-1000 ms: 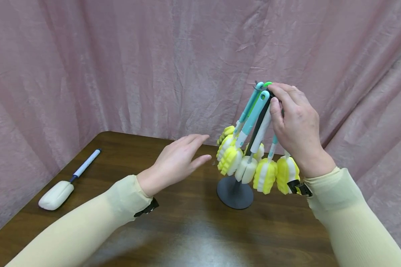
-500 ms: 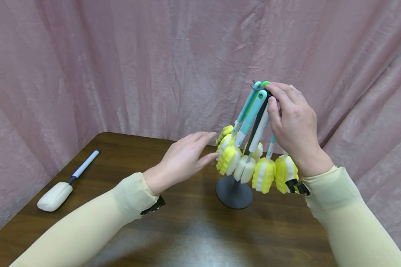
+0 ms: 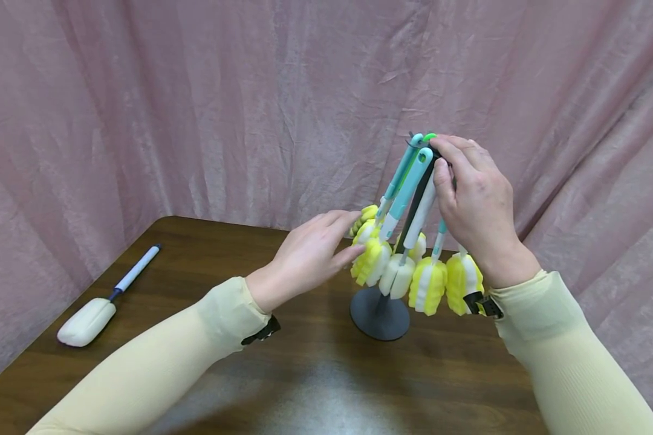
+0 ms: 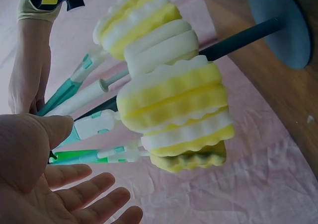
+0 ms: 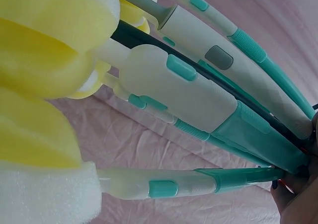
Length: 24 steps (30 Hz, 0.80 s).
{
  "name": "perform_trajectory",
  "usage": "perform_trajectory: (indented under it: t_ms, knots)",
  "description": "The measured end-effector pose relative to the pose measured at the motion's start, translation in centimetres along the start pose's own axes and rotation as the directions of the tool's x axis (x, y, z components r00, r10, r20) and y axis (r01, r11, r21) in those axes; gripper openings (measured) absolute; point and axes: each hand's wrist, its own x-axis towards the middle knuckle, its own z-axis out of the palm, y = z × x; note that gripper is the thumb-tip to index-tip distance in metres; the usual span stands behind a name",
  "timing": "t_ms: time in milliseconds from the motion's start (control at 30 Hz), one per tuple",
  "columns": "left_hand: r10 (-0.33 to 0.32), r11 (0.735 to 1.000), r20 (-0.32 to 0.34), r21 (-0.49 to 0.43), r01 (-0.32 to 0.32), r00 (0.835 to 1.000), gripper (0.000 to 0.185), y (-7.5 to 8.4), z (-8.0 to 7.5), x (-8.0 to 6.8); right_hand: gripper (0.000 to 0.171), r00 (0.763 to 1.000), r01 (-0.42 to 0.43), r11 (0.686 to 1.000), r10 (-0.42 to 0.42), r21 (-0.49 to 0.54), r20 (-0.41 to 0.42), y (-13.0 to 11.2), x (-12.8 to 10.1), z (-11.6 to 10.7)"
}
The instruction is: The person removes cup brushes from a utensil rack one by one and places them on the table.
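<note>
sponge brushes (image 3: pixel 397 266) crowd stand (image 3: pixel 380 314), table (image 3: pixel 315 386) left open

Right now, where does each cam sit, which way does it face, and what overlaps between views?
Head: above the table, facing forward and down at the brush stand; both sleeved forearms, left hand and right hand show.
Left wrist: low beside the stand, looking up at the sponge heads; left palm and fingers show.
Right wrist: among the hanging brushes, facing their teal and white handles; a bit of the right hand shows at lower right.
Shared: all three see the hanging sponge brushes.
</note>
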Motion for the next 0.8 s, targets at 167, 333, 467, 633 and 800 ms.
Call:
perform_trajectory:
  t_ms: [167, 333, 467, 633, 800]
  knots:
    - [0.004, 1.000, -0.011, -0.011, -0.004, 1.000, 0.062, 0.6, 0.2, 0.5, 0.040, 1.000, 0.008, 1.000, -0.008, 0.005, -0.003, 0.1, 0.0, 0.0]
    - [0.016, 1.000, -0.027, -0.013, -0.016, 1.000, 0.061, 0.8, 0.6, 1.0, 0.039, 1.000, 0.000, 1.000, 0.000, 0.010, -0.004, 0.1, 0.0, 0.0]
    - [0.017, 1.000, -0.037, -0.026, -0.018, 0.999, 0.060, 0.9, 1.0, 1.4, 0.039, 1.000, 0.003, 1.000, -0.003, 0.012, -0.009, 0.1, 0.0, 0.0]
    - [0.020, 0.999, -0.056, -0.038, -0.022, 0.998, 0.058, 1.2, 1.3, 1.8, 0.040, 1.000, 0.004, 1.000, -0.004, 0.009, -0.008, 0.1, 0.0, 0.1]
    - [0.034, 0.998, -0.073, -0.054, -0.038, 0.997, 0.054, 1.7, 1.6, 2.5, 0.040, 1.000, 0.006, 1.000, -0.006, 0.000, -0.013, 0.0, -0.1, 0.0]
